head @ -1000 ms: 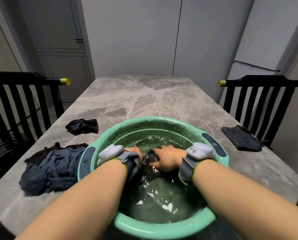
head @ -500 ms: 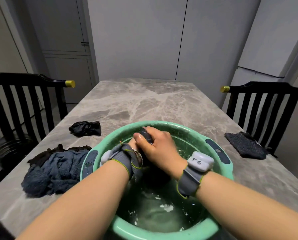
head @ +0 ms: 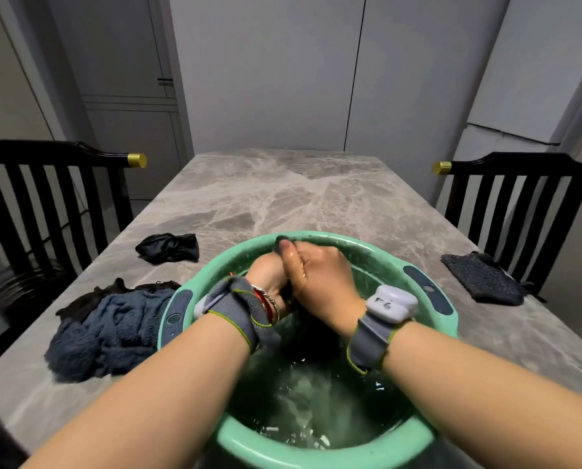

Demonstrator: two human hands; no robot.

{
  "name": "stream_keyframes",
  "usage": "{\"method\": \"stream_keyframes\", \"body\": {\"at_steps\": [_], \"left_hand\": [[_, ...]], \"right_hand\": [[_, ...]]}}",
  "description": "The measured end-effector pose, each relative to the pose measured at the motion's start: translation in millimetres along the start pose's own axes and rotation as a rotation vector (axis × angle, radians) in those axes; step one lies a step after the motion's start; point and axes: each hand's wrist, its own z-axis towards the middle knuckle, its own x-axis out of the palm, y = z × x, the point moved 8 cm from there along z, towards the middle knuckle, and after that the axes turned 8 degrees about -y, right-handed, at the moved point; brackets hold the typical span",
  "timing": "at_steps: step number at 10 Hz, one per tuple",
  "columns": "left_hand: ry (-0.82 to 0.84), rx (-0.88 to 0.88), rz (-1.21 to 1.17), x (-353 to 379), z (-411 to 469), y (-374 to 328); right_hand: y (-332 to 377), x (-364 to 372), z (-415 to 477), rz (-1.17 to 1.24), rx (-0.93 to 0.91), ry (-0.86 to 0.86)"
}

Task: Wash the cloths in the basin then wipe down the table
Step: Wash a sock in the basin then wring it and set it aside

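A green plastic basin (head: 448, 319) of water stands at the near edge of the marble table (head: 283, 198). Above the water, my left hand (head: 267, 279) and my right hand (head: 320, 279) are pressed together, both clenched on a dark wet cloth (head: 308, 336). A tip of the cloth pokes out above my right thumb, and its tail hangs down towards the water. Most of it is hidden inside my fists. Both wrists wear grey straps with white sensors.
A blue towel over a dark rag (head: 103, 330) lies left of the basin. A small black cloth (head: 169, 247) sits further back on the left. A dark knitted cloth (head: 482, 277) lies at the right edge. Black chairs (head: 46, 204) flank the table.
My hands have come up out of the water with the dark cloth and closed together around it, moving towards the far rim. The water surface is now churned and dripping.
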Motion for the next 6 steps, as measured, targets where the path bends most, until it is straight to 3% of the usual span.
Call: {"method": "stream_keyframes", "body": {"at_steps": [1,2,3,4,5,6], "left_hand": [[-0.012,-0.005,-0.017,2,-3,-10],[-0.185,0.112,0.393,-12,3,-18],[-0.359,0.352,0.906,-27,-1,-34],[-0.204,0.377,1.177,-21,5,-10],[-0.023,0.225,1.37,-11,24,39],[-0.013,0.15,1.277,-13,31,54]], "right_hand": [[-38,10,8,-0.107,0.245,0.164],[-73,12,0,-0.325,0.391,0.33],[-81,15,-6,-0.42,0.365,0.405],[-80,48,-34,-0.445,0.242,0.806],[-81,65,-70,-0.558,0.162,1.081],[-81,64,-71,-0.686,0.105,1.063]]}}
